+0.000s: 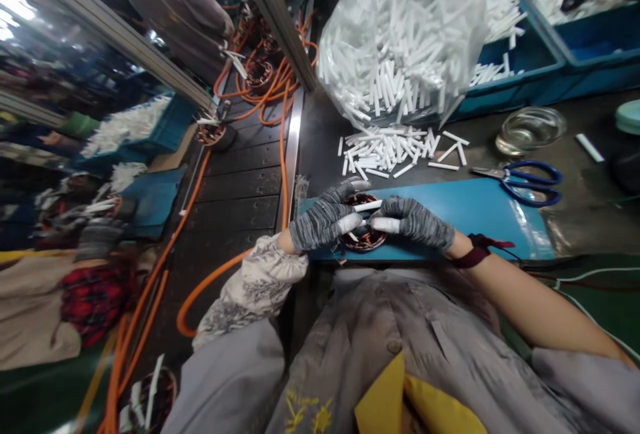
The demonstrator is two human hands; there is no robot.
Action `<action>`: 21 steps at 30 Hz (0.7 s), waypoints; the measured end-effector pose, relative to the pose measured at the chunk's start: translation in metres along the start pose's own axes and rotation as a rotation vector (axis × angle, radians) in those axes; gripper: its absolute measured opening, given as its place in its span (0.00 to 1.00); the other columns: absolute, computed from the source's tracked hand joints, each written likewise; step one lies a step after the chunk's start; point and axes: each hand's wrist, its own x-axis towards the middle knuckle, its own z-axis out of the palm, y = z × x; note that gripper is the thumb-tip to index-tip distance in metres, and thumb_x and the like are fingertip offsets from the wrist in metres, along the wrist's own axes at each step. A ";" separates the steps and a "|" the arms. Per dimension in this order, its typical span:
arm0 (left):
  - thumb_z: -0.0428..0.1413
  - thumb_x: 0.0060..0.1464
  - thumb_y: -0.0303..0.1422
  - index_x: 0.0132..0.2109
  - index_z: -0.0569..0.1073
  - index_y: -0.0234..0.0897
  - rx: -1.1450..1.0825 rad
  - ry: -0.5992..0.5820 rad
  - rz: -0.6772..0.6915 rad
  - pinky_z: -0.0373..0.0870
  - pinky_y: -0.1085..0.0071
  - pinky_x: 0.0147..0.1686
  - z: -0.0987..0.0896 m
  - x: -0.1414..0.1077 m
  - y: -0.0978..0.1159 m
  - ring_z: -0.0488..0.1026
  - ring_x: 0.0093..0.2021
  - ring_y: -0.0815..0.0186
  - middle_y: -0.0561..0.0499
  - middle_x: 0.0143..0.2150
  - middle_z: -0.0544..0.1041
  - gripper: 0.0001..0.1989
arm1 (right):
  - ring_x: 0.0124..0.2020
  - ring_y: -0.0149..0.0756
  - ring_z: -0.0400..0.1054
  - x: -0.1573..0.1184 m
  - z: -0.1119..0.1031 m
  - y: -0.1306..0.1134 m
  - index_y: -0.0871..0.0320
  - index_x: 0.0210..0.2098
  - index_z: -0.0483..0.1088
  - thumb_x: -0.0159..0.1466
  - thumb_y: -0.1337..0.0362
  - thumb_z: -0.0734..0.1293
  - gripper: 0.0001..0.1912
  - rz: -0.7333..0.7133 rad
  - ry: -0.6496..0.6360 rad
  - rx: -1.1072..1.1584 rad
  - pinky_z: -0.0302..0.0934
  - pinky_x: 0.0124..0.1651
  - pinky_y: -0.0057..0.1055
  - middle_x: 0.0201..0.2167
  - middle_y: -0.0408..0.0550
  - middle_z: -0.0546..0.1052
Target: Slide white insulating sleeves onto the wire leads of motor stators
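Note:
A round motor stator (365, 245) with dark red copper windings lies on the blue mat (450, 204) in front of me. My left hand (327, 217), in a grey glove with white fingertips, closes over its left side, thumb and fingers bent around the windings. From the right, my right hand (417, 222), gloved alike, has thumb and fingers drawn together above the stator; what they pinch is hidden. A short white tube (368, 207) lies across the top between my hands, its right end at my right fingertips. Loose white tubes (390, 149) form a pile just beyond.
A clear bag (400, 41) of white tubes stands behind the pile. Blue bins (530, 81), a glass bowl (531, 129) and blue-handled scissors (533, 181) are to the right. Leftward, a conveyor (250, 184) carries orange cables (284, 154) and more stators. A co-worker's gloved hand (100, 239) is far left.

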 end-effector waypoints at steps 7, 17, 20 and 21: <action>0.56 0.66 0.41 0.47 0.84 0.35 0.382 -0.156 0.137 0.55 0.47 0.73 -0.015 0.013 0.005 0.59 0.73 0.48 0.37 0.72 0.64 0.16 | 0.33 0.36 0.72 -0.002 0.011 -0.005 0.57 0.33 0.80 0.68 0.49 0.69 0.18 -0.036 0.103 -0.341 0.68 0.43 0.36 0.31 0.46 0.81; 0.69 0.53 0.44 0.47 0.83 0.37 0.688 -0.051 -0.067 0.62 0.47 0.70 0.018 0.050 0.043 0.66 0.69 0.45 0.41 0.70 0.69 0.19 | 0.40 0.37 0.75 -0.047 0.002 0.009 0.54 0.49 0.70 0.67 0.54 0.71 0.16 -0.130 0.379 -0.293 0.73 0.46 0.37 0.43 0.48 0.80; 0.64 0.60 0.45 0.62 0.75 0.37 0.768 0.186 -0.195 0.67 0.51 0.67 0.009 0.022 0.052 0.72 0.64 0.50 0.41 0.67 0.73 0.28 | 0.36 0.35 0.76 -0.060 0.016 0.012 0.54 0.47 0.73 0.69 0.59 0.70 0.09 -0.205 0.344 -0.419 0.73 0.42 0.33 0.39 0.46 0.80; 0.60 0.63 0.43 0.65 0.72 0.37 0.771 0.232 -0.238 0.70 0.55 0.65 0.005 0.009 0.053 0.75 0.62 0.53 0.42 0.64 0.76 0.27 | 0.36 0.35 0.76 -0.060 0.023 0.014 0.54 0.47 0.74 0.70 0.60 0.68 0.08 -0.253 0.282 -0.480 0.72 0.42 0.32 0.38 0.46 0.81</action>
